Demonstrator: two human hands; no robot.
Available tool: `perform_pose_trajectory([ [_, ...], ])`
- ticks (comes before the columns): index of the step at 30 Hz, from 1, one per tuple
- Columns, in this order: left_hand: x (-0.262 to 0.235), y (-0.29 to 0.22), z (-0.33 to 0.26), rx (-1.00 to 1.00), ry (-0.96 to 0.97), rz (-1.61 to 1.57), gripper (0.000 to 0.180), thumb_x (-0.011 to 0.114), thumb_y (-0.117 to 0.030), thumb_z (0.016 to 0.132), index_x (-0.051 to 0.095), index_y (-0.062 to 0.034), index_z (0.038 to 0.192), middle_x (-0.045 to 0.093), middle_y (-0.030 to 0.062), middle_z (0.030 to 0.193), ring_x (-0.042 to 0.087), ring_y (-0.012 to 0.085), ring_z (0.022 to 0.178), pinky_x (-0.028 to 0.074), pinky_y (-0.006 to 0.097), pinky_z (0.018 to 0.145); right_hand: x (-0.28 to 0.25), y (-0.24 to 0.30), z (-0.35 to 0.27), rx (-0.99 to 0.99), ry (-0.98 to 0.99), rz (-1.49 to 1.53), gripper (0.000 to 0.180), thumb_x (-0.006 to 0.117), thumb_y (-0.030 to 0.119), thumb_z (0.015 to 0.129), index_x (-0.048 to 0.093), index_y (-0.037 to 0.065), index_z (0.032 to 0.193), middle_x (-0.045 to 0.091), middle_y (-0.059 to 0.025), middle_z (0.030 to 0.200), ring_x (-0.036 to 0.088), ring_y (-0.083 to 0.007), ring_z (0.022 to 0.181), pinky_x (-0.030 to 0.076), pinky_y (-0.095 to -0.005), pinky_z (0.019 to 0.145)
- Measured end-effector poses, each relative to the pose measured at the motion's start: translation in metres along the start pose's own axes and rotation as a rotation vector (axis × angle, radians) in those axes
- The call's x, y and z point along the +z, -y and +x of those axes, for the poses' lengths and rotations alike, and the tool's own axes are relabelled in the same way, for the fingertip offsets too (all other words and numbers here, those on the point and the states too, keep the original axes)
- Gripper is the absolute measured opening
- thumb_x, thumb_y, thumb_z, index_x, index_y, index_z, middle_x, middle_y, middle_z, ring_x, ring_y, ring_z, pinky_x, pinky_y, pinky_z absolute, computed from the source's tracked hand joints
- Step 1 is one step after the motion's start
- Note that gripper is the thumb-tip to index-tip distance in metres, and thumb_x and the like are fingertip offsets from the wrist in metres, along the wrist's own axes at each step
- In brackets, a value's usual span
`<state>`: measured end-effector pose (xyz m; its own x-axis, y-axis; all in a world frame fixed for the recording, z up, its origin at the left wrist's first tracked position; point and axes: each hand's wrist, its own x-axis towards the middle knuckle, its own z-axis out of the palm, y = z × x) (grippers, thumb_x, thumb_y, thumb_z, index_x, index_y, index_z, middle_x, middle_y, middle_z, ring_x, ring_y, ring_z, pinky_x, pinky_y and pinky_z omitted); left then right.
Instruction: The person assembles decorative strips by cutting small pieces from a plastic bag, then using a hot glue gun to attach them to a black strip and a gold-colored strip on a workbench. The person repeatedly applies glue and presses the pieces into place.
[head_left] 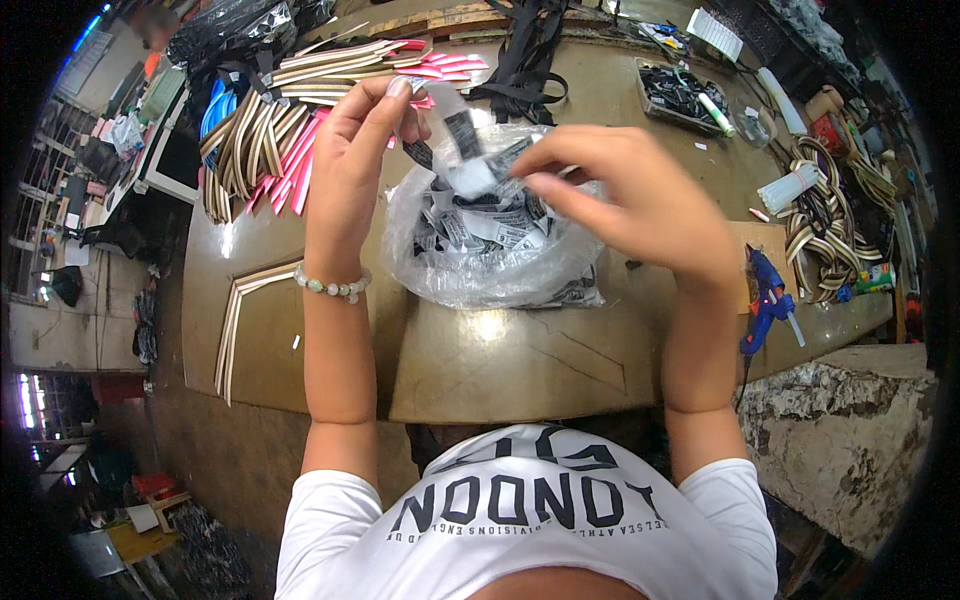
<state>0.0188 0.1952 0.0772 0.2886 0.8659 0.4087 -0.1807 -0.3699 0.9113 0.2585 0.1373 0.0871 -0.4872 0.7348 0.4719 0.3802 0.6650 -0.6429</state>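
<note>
My left hand (362, 135) is raised at the left of a clear plastic bag (440, 275), its thumb and fingers pinched on a thin label strip (440, 108) that is pale and partly see-through. Blurred labels hang between my two hands. Inside the open bag lie many black-and-white printed labels (500, 228). Over the bag's right side, my right hand (625, 190) has its thumb and forefinger drawn together near a dark label (512, 155). Motion smears these fingertips, so what sits between them is unclear.
Striped brown-and-cream straps (255, 135) and pink strips (290, 175) pile at the far left. Black webbing (525, 60) lies behind the bag. A tray of small black parts (680, 95), coiled straps (825, 235) and a blue glue gun (765, 295) are on the right.
</note>
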Motion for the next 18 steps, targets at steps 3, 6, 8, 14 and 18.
perform_pose_trajectory([
  [3,0.001,-0.003,-0.004,0.014,-0.048,0.07,0.019,0.056,-0.02,0.095,0.062,-0.0018,0.098,0.061,0.0016,0.079,0.056,0.0096,0.076,0.044,0.025,0.074,0.023,-0.024,0.007,0.089,0.177,-0.182,0.023,0.068,0.016,0.083,0.062,-0.003,0.093,0.065,-0.0191,0.088,0.064,-0.0298,0.08,0.051,-0.037,0.071],
  [6,-0.005,-0.008,-0.008,0.058,-0.039,-0.009,0.019,0.055,-0.018,0.095,0.061,-0.0013,0.101,0.061,0.002,0.08,0.057,0.0102,0.077,0.045,0.025,0.075,0.029,-0.033,0.003,0.287,0.226,-0.386,0.025,0.071,0.017,0.08,0.061,-0.003,0.089,0.064,-0.0189,0.084,0.064,-0.0311,0.078,0.051,-0.0385,0.07],
  [8,-0.007,-0.012,-0.01,0.097,-0.037,-0.092,0.019,0.055,-0.017,0.095,0.061,-0.0009,0.104,0.061,0.0027,0.081,0.057,0.0107,0.077,0.045,0.025,0.075,0.025,-0.034,0.002,0.271,0.131,-0.314,0.031,0.074,0.022,0.078,0.059,-0.003,0.086,0.062,-0.0167,0.076,0.062,-0.0274,0.069,0.05,-0.0359,0.065],
  [14,-0.003,-0.022,-0.013,0.134,-0.005,-0.164,0.02,0.056,-0.015,0.095,0.06,0.0002,0.106,0.062,0.0047,0.085,0.058,0.0112,0.08,0.045,0.025,0.078,0.015,-0.019,0.01,0.352,0.067,-0.2,0.035,0.076,0.029,0.077,0.059,0.0,0.086,0.057,-0.0106,0.066,0.057,-0.0174,0.062,0.046,-0.0324,0.058],
  [18,0.004,-0.023,-0.016,0.157,-0.024,0.014,0.021,0.057,-0.017,0.095,0.06,0.0004,0.106,0.062,0.0039,0.083,0.058,0.0106,0.078,0.044,0.024,0.077,0.03,-0.001,0.011,0.344,0.019,-0.333,0.034,0.076,0.032,0.077,0.062,0.003,0.089,0.058,-0.0121,0.068,0.059,-0.0228,0.062,0.047,-0.0354,0.06],
])
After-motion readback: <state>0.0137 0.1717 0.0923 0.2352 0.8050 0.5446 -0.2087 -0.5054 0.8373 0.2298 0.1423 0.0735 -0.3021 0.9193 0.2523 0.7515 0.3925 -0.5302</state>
